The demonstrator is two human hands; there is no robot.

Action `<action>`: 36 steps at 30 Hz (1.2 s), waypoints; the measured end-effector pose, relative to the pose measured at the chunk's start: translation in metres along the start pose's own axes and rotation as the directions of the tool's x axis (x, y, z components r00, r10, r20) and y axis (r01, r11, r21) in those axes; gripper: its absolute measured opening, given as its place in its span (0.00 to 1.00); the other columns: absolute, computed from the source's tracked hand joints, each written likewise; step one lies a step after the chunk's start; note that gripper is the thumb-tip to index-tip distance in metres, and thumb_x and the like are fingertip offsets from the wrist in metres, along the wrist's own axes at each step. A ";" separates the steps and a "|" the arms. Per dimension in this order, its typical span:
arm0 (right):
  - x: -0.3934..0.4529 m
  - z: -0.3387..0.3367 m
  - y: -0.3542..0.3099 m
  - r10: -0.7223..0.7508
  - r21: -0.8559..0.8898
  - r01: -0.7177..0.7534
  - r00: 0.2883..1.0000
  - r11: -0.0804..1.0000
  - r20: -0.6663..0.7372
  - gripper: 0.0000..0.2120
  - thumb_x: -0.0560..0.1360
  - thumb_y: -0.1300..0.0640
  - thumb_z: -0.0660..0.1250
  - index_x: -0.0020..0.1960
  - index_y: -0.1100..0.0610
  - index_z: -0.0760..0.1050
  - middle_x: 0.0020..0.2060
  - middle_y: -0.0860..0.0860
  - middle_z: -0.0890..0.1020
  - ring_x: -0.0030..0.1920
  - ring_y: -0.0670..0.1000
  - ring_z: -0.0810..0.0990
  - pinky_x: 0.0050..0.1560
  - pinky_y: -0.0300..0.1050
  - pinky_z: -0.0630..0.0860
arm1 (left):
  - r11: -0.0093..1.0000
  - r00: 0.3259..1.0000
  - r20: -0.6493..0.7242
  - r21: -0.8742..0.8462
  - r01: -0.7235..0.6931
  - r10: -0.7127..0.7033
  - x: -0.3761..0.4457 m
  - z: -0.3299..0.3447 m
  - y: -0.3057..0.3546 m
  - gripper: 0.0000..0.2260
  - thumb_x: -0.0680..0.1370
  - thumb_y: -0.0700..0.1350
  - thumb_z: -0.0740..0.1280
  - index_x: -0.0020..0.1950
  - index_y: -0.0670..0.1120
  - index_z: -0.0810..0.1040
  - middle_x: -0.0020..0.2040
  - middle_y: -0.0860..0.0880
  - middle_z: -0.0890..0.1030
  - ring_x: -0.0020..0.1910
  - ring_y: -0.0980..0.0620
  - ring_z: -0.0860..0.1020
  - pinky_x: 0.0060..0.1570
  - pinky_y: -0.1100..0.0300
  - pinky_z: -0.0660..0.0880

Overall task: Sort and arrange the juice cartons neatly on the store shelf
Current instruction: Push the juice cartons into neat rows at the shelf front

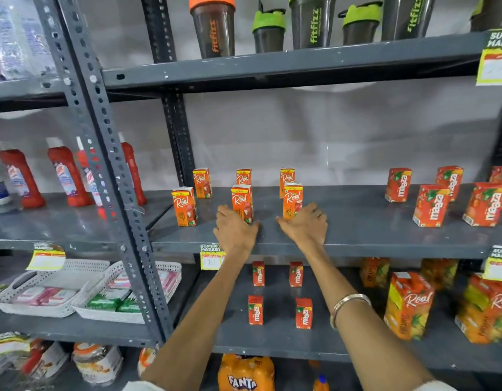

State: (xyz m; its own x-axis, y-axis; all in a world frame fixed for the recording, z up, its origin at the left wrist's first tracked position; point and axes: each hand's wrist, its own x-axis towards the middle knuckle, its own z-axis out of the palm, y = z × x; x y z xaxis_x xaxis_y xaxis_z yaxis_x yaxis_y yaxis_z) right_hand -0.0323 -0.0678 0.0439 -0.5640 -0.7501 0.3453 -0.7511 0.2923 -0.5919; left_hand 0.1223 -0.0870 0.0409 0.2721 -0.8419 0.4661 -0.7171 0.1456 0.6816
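six small orange real cartons [242, 203] upright on middle shelf [357, 221], two rows of three, spaced apart.

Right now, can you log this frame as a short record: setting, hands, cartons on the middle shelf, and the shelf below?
setting: grey metal store shelf, head view
left hand: on the shelf beside the front middle Real carton, no clear grip
right hand: by the front right Real carton, no clear grip
Real cartons: six upright, two rows of three
Maaza cartons: grouped at the right, several tilted
lower shelf: four small Maaza cartons, large Real cartons at right
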 end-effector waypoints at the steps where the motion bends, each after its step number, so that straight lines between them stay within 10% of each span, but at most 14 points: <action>1: 0.000 0.001 -0.001 -0.002 -0.021 0.002 1.000 1.000 -0.017 0.48 0.66 0.29 0.71 0.70 0.63 0.65 0.65 0.61 0.76 0.67 0.63 0.75 0.65 0.56 0.73 | 1.000 1.000 0.003 -0.012 0.016 -0.016 0.003 0.001 0.000 0.38 0.67 0.57 0.79 0.66 0.41 0.64 0.62 0.40 0.77 0.62 0.38 0.76 0.61 0.42 0.71; 8: -0.001 0.001 0.001 -0.029 -0.025 0.028 0.999 0.999 -0.021 0.36 0.70 0.37 0.72 0.66 0.61 0.67 0.63 0.61 0.78 0.65 0.62 0.77 0.64 0.58 0.73 | 0.999 0.998 0.058 0.035 -0.008 0.006 0.010 -0.002 -0.004 0.19 0.74 0.56 0.73 0.56 0.43 0.78 0.54 0.43 0.83 0.56 0.41 0.79 0.58 0.45 0.72; 36: -0.010 -0.003 0.002 -0.133 -0.038 0.135 0.990 0.990 0.035 0.35 0.73 0.35 0.69 0.69 0.57 0.67 0.65 0.57 0.78 0.67 0.60 0.77 0.67 0.60 0.73 | 0.992 0.996 0.061 0.104 -0.068 0.062 0.005 0.003 -0.009 0.21 0.76 0.59 0.69 0.60 0.45 0.78 0.59 0.45 0.81 0.61 0.43 0.76 0.62 0.45 0.69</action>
State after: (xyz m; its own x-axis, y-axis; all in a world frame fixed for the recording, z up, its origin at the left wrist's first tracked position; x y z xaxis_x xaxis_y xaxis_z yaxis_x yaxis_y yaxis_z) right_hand -0.0297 -0.0580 0.0413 -0.4467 -0.8025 0.3956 -0.8326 0.2110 -0.5121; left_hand 0.1282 -0.0940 0.0353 0.1874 -0.8613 0.4723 -0.7968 0.1479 0.5858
